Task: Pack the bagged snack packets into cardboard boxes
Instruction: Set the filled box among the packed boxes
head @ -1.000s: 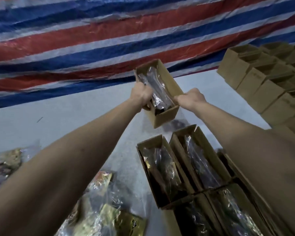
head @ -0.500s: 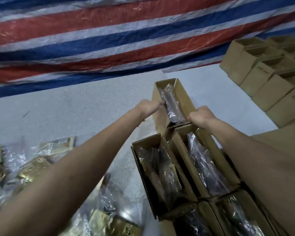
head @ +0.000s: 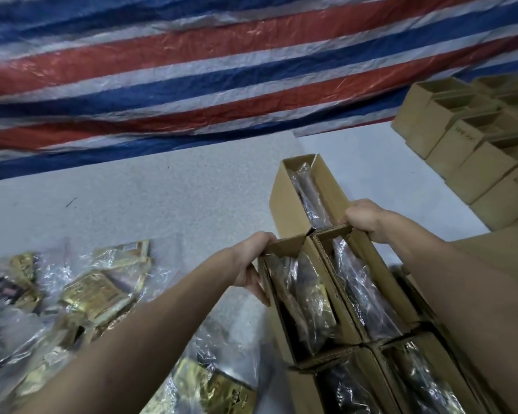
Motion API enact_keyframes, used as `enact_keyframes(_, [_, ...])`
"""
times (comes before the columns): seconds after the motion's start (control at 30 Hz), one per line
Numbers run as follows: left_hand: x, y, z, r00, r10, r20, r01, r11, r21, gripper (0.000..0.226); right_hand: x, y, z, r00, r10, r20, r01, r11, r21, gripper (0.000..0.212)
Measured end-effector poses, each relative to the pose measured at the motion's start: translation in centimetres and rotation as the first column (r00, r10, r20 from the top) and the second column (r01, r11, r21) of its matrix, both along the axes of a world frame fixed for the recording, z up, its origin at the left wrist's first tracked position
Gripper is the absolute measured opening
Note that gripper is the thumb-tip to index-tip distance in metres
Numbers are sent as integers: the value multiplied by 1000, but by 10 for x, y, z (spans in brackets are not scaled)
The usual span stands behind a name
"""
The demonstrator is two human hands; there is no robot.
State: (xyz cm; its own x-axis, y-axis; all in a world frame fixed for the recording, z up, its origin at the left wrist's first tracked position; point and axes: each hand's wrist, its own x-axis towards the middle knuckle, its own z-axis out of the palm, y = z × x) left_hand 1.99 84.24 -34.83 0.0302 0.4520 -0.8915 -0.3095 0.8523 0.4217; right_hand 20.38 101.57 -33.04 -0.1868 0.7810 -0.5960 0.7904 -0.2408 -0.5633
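Our left hand (head: 251, 261) was clamped on the far corner of the left box (head: 284, 245), and our right hand (head: 367, 218) curled over the far rim of the right box (head: 383, 276). Both boxes held bagged packets (head: 310, 291), as did the far box (head: 287, 201) touching them. We judged the loaded cardboard stiff but weighty, best gripped by its walls. The loose bags (head: 96, 291) on the floor (head: 162, 204) looked slick and soft.

The cardboard boxes (head: 285, 201) are showing matt brown card with corrugated edges. The clear plastic bags (head: 54, 271) are glinting glossy and crinkled over gold foil packets (head: 90, 297); the tarpaulin (head: 222, 70) is looking slick and creased.
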Motion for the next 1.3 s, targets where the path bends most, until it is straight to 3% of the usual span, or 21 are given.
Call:
enact_keyframes(0.17, [-8,-8,6,996,85,36,-82,993,-87,73,-3,-11,15,1000,-24,9,24,998,54,21])
enact_keyframes(0.3, [-13,-31,13,964,41,-264,-49,999,-24,65,-10,-38,33,995,-82,50,66,963,262,48])
enact_keyframes(0.4, [-9,-55,23,776,184,-604,-31,967,254,34,-20,-79,49,999,-35,26,13,815,580,40])
enact_keyframes(0.5, [-6,-89,52,592,387,-707,46,860,508,13,-34,-131,60,993,105,-47,-42,715,698,23])
enact_keyframes(0.57, [-2,-121,73,528,468,-709,92,798,596,25,-43,-172,65,985,152,-84,-51,716,696,17])
enact_keyframes(0.63, [2,-158,95,485,529,-697,139,740,658,36,-49,-216,71,961,167,-219,14,764,645,10])
enact_keyframes(0.73, [4,-221,119,469,558,-685,160,709,687,44,-56,-282,75,934,164,-317,39,836,548,34])
enact_keyframes(0.87, [0,-318,126,537,549,-640,75,725,685,49,-64,-368,82,882,315,-351,-105,857,505,51])
enact_keyframes(1.07, [-34,-471,153,460,510,-727,163,756,634,47,-77,-482,116,774,425,-469,-253,887,385,41])
enact_keyframes(1.2, [-61,-588,189,358,523,-774,168,779,604,44,-104,-566,149,668,502,-550,-414,864,286,16])
enact_keyframes(1.3, [-86,-676,209,199,506,-839,151,830,537,32,-121,-628,163,596,636,-490,-618,753,226,16])
